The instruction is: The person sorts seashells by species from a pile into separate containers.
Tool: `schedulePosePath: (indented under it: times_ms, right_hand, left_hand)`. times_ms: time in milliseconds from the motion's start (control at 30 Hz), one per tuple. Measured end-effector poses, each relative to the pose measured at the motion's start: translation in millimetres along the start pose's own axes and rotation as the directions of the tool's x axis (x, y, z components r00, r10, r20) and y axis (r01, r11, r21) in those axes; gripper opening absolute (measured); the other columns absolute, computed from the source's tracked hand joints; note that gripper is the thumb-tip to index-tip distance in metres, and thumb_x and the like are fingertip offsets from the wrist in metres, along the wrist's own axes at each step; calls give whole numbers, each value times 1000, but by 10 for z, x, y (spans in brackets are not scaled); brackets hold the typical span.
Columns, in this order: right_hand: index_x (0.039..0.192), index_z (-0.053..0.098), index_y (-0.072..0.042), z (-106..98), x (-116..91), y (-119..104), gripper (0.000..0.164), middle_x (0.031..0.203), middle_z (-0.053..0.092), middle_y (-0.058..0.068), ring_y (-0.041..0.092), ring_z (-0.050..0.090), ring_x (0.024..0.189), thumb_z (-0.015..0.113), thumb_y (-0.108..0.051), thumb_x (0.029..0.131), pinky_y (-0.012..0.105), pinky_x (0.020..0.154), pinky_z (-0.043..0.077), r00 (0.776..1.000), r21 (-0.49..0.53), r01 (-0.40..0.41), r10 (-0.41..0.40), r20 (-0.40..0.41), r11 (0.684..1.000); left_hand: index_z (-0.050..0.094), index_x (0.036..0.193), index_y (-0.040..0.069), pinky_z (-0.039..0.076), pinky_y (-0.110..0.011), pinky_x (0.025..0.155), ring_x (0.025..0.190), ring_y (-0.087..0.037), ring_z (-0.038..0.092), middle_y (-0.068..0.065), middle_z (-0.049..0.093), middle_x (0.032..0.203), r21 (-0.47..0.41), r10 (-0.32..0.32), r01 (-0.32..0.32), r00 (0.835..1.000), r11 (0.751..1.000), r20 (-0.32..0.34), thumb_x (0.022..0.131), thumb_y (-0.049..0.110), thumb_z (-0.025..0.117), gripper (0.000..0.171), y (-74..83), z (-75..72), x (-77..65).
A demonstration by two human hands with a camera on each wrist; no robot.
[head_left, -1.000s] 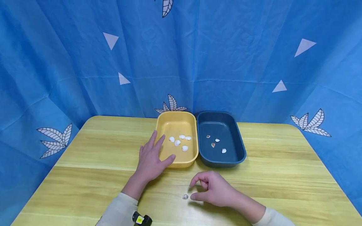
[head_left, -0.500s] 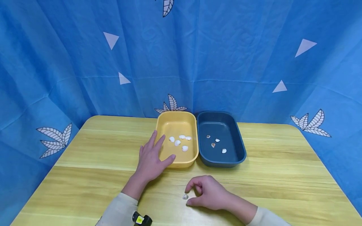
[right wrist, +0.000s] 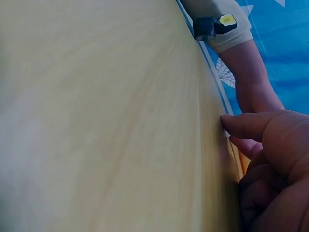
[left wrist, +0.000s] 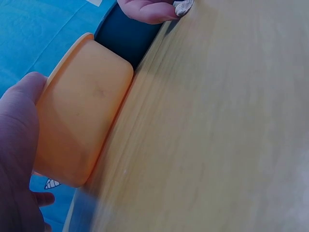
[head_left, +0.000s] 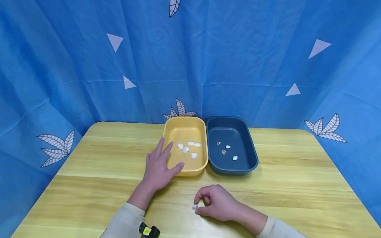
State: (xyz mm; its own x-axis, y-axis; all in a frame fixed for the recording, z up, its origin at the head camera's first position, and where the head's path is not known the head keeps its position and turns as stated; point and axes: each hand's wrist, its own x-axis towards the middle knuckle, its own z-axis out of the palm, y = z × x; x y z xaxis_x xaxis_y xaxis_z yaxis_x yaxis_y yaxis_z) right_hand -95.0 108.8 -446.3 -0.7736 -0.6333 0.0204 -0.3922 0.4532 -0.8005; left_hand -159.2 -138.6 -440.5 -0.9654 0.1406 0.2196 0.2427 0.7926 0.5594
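My right hand is low over the table, pinching a small greyish-white seashell between thumb and forefinger. The same seashell shows at the fingertips in the left wrist view. In the right wrist view the right hand hides it. Fingers spread, my left hand rests at the left side of the yellow tray, thumb over its near rim. Several white shells lie inside that tray. Beside it stands a navy tray with several brown and white shells.
Both trays stand side by side at the back of the wooden table. A blue patterned curtain hangs behind it. A black device with a yellow label is strapped at the left sleeve.
My right hand has moved a little left to the seashell, and its thumb and forefinger have closed on it. The left hand has stayed at the yellow tray.
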Motion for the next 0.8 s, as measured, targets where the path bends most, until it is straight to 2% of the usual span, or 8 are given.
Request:
schedulePosePath:
  times_ms: [800]
  right_hand:
    - [83,67,-25,-9,-8,-25,14,54,43,-17,-3,41,50,81,-24,85,20,59,45,999,-63,34,-32,22,997]
  left_hand:
    - [39,155,16,10,-68,111,144,-40,24,-4,7,167,5,-1,1,1000,1000,-4,87,64,62,86,1,3,2]
